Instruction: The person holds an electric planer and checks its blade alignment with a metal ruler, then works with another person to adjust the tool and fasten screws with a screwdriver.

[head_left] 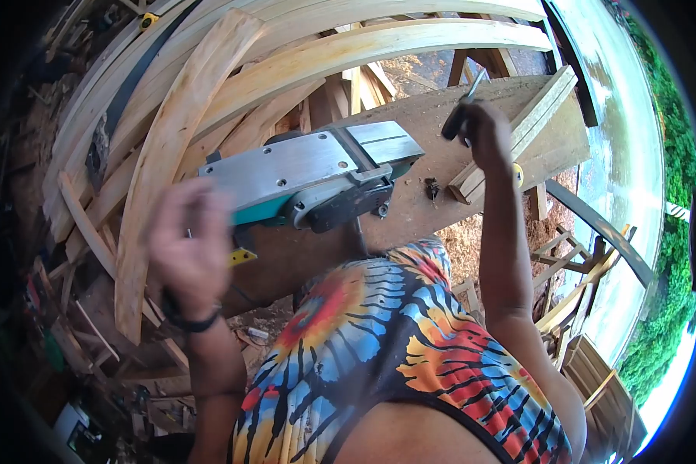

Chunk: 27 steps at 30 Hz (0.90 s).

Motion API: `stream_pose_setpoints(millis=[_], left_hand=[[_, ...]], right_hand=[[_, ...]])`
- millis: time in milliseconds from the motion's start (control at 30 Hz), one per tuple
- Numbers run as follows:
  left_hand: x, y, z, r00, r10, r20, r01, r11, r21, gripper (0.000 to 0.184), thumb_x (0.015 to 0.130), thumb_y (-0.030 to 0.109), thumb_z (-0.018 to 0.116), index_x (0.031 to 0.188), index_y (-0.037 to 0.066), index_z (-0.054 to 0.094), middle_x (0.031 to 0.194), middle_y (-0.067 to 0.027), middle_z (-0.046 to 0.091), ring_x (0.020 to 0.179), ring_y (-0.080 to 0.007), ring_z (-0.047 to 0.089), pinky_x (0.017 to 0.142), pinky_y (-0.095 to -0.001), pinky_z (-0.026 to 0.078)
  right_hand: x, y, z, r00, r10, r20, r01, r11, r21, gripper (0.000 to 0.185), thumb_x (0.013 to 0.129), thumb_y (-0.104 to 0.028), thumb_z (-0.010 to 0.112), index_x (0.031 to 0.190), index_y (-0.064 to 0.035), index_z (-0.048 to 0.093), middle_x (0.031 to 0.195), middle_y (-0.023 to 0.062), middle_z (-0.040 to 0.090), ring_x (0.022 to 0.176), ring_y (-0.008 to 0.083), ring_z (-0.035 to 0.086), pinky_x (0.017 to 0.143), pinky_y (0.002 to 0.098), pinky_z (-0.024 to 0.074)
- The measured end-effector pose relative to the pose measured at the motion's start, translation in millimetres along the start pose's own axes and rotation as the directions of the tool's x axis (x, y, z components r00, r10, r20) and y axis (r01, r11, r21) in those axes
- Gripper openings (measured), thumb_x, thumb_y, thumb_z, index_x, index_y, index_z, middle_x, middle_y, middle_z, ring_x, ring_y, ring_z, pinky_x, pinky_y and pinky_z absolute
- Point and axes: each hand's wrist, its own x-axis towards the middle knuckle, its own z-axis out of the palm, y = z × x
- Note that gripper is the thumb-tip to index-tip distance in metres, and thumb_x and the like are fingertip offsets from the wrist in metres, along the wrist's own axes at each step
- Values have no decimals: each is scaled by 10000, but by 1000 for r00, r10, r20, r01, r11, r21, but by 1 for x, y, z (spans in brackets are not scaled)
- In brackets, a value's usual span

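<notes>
An electric hand planer (278, 166) lies upside down on the wooden bench, its shiny metal sole facing up and its teal body underneath. Beside the planer's left end is my left hand (189, 240), smeared by motion, so its fingers cannot be read clearly. Over the right part of the bench, my right hand (487, 135) is closed around a black-handled tool (455, 122) with a thin metal shaft. That tool looks like a screwdriver, but its tip is hard to make out. It is held apart from the planer.
The bench top (410, 209) carries a squared timber (533, 124) and a small dark object (431, 188). Long planks (348, 50) are stacked behind. A loose board (178, 155) leans at the left. Wood shavings (468, 243) and scraps cover the ground.
</notes>
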Motion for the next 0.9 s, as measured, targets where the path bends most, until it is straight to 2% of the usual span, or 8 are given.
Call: stream_pose_setpoints(millis=[67,133,233,333,400,467,667,900], left_hand=[[1,26,30,868,329,372,-388,917,94,355,827,244,829,1076,17,719,1037,-130,708,1002,-300,667,970,-452,507],[-14,38,65,803,306,511,-445,878,175,612,722,356,873,1193,13,685,1221,-159,655,1217,-362,574,1152,-584,326],[-22,30,100,756,270,596,-467,861,202,758,726,420,853,1307,-4,615,1343,-162,591,1309,-342,510,1201,-629,210],[-20,20,117,723,244,647,-487,844,226,808,735,410,844,1359,-23,567,1383,-169,568,1334,-341,490,1217,-616,192],[-20,18,122,742,243,625,-476,847,235,756,763,386,825,1355,-13,575,1371,-163,585,1325,-325,509,1197,-621,227],[-26,14,126,769,259,584,-470,849,242,720,780,369,811,1348,-10,582,1353,-157,599,1309,-314,528,1183,-621,255],[-29,13,129,805,266,530,-448,858,250,630,800,333,792,1301,-8,623,1308,-146,637,1259,-297,576,1147,-620,314],[-31,12,127,813,263,520,-438,865,246,633,785,314,808,1300,-5,628,1313,-145,638,1274,-285,572,1150,-615,311]], right_hand=[[-16,-47,30,969,-224,103,146,858,492,193,972,-141,636,1072,24,640,839,114,691,660,175,642,590,298,502],[-29,-73,54,953,-256,163,189,920,344,183,979,-135,642,1073,22,629,851,119,702,695,175,664,624,298,523],[-31,-68,91,861,-409,302,442,896,-48,189,997,-140,648,1091,22,626,893,119,732,771,196,713,691,304,567],[-36,-52,129,846,-386,367,447,890,-93,170,1007,-141,647,1082,11,633,952,153,769,811,211,751,747,333,594],[-39,-52,144,848,-403,343,524,733,-434,296,1011,-199,650,1190,31,598,980,173,762,900,261,767,804,363,619],[-38,-42,150,838,-435,329,546,668,-506,324,994,-204,670,1202,31,592,987,193,758,908,268,768,796,373,609],[-33,-31,164,766,-558,320,637,591,-495,227,952,-180,701,1060,-11,595,858,191,702,786,387,723,681,442,572],[-34,-31,170,774,-540,330,629,598,-498,240,945,-177,711,1064,0,600,846,177,719,772,366,732,673,434,579]])
